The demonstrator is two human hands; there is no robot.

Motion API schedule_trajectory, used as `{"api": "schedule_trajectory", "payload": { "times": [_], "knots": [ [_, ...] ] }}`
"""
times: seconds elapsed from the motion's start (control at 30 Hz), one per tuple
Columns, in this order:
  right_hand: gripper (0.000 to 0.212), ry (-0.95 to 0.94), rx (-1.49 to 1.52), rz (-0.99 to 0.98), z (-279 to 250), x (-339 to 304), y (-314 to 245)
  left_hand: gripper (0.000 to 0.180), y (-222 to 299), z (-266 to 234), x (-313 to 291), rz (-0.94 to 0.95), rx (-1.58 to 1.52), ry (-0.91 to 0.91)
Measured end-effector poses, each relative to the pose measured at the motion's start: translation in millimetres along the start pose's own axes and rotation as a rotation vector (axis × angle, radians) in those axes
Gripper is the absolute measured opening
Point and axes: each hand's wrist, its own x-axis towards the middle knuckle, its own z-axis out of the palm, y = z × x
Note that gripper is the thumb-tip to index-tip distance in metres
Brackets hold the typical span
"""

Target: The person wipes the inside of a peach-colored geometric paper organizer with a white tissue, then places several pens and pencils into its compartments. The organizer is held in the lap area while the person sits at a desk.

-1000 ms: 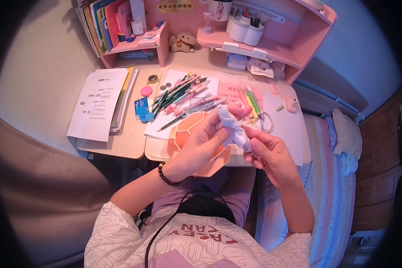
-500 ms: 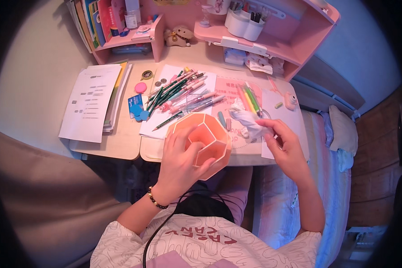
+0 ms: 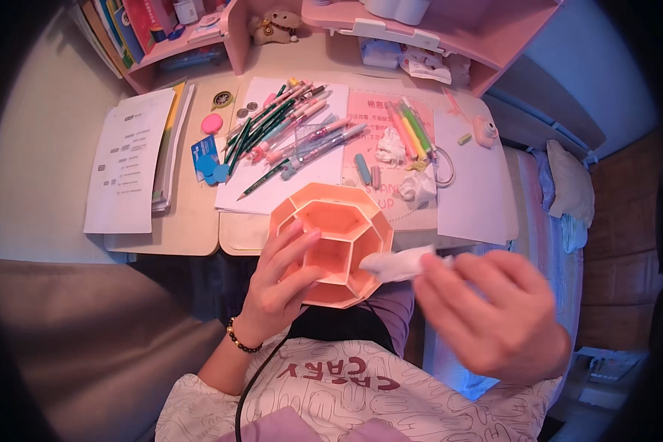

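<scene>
My left hand [image 3: 274, 283] is wrapped round an orange-pink, many-sided pen holder [image 3: 335, 240] at the desk's front edge. Its open compartments face up and no pens show in them. Between the fingertips of my right hand [image 3: 493, 313] is a crumpled white tissue [image 3: 399, 265], its free end at the holder's right rim; whether it touches I cannot tell. That hand is slightly blurred. Beyond the holder, crumpled tissues [image 3: 418, 188] lie on a pink printed sheet [image 3: 361, 199]. Pencils and pens [image 3: 272, 136] are heaped on white paper to the left of that sheet.
Highlighters [image 3: 414, 132] lie at the right of the desk beside a white sheet [image 3: 468, 195]. Stacked papers [image 3: 129, 158], a pink round case [image 3: 211, 124] and a blue card [image 3: 205, 151] are on the left. A pink shelf [image 3: 435, 33] borders the back.
My right hand has come from above the desk toward me, bringing the tissue to the pen holder's right side. The left hand's fingers have shifted from inside the holder toward its left side.
</scene>
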Motion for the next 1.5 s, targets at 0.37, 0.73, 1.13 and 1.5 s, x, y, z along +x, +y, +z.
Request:
{"api": "schedule_trajectory", "payload": {
  "times": [0.37, 0.73, 1.13, 1.5],
  "knots": [
    [0.023, -0.262, -0.285, -0.081, 72.0, 4.6, -5.7, 0.019, -0.3, 11.8, 8.9, -0.022, -0.122, -0.027],
    [0.015, -0.248, -0.149, 0.081, 53.5, 7.2, -0.8, 0.015, 0.8, 15.5, 1.1, 0.012, -0.080, 0.005],
    [0.009, -0.136, 0.110, -0.067, 70.2, -1.2, -4.4, 0.010, -0.3, 24.3, -6.8, 0.042, -0.028, 0.070],
    [0.012, -0.203, -0.067, -0.168, 68.3, 2.8, -4.2, 0.008, 4.6, 26.0, -11.1, 0.052, 0.008, 0.100]
  ]
}}
